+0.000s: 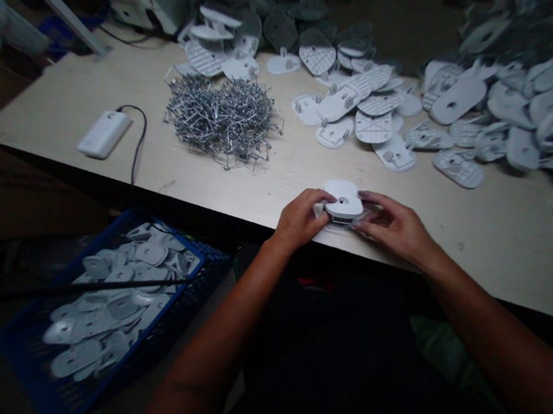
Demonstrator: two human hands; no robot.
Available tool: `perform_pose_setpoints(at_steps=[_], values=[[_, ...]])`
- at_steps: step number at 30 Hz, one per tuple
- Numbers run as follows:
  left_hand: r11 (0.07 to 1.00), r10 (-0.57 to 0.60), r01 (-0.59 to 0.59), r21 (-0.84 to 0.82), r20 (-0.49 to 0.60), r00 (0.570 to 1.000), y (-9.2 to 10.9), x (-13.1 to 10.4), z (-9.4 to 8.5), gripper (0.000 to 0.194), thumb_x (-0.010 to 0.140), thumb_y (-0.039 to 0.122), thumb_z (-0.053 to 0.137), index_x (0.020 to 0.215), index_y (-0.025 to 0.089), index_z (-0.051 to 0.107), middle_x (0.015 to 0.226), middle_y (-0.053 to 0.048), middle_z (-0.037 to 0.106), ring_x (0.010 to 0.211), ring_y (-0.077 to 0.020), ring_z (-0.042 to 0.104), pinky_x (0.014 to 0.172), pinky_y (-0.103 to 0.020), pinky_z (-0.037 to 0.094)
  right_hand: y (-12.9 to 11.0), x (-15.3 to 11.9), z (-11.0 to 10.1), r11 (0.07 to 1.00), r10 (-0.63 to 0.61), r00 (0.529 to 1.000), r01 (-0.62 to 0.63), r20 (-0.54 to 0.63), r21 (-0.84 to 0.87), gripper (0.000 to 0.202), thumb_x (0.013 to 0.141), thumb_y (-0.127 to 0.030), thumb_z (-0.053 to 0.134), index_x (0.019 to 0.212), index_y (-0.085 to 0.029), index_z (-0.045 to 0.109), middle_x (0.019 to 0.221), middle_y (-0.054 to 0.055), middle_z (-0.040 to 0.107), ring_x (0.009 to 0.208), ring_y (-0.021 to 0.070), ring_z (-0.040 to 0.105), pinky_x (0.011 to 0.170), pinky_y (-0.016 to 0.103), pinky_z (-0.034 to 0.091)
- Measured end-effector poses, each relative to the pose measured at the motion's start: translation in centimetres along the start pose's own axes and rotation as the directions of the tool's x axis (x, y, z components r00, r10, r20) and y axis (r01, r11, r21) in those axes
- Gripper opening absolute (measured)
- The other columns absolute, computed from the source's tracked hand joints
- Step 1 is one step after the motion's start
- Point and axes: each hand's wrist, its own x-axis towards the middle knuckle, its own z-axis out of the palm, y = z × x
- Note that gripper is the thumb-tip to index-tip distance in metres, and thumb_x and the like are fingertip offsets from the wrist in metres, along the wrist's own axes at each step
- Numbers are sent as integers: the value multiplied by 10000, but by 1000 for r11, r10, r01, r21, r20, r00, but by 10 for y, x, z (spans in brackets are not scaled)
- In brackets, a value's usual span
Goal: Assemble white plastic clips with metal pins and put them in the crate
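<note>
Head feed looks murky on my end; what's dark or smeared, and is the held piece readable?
Head view: dim overall, the blue basket mostly shadowed; upper-right background parts dark and smeared; held white part brighter, top outline readable, underside less clear.

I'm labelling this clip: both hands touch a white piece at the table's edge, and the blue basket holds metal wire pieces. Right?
No: in the head view, the blue basket holds white plastic parts; the metal wire pieces lie on the table. The left hand and right hand touch that white piece.
</note>
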Motion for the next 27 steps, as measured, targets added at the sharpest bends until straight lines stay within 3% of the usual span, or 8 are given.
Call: perform_pose_setpoints(at_steps=[6,11,18,22,27], values=[[1000,-2,2,-3,8,1000,2,0,-4,371,852,123,661,1206,228,694,1223,-51,709,815,-126,626,823,-295,549,12,20,5,998,-41,999,41,-3,36,466,785,-314,808,1238,-207,778,861,28,740,709,172,624,654,310,545],[999,20,-19,-44,34,999,1,-1,-8,349,880,196,708,1228,227,705,1245,-58,711,776,-111,624,786,-285,548,20,21,6,996,-76,997,77,-31,47,427,785,-339,844,1191,-215,798,1088,65,776,869,205,691,859,396,584],[997,5,-6,-71,-7,1000,-4,-1,-2,344,882,134,674,1208,234,718,1211,-48,719,805,-115,612,765,-267,526,20,17,-1,991,-73,995,64,74,120,447,834,-392,859,1254,-262,779,1267,79,737,1093,233,699,1028,435,566],[999,12,-14,-52,-43,999,-5,1,4,331,857,105,664,1158,233,717,1156,-29,705,780,-113,585,757,-264,506,19,17,10,990,-109,992,114,-62,84,345,829,-338,822,1159,-237,805,1194,78,765,1039,230,711,974,416,575],[1000,-20,20,3,-79,997,-3,6,11,224,852,147,690,1062,224,707,1068,-24,692,844,-149,612,808,-290,519,19,16,26,991,-121,973,130,-198,36,328,773,-257,785,1098,-213,802,1032,51,781,827,187,680,745,313,557]])
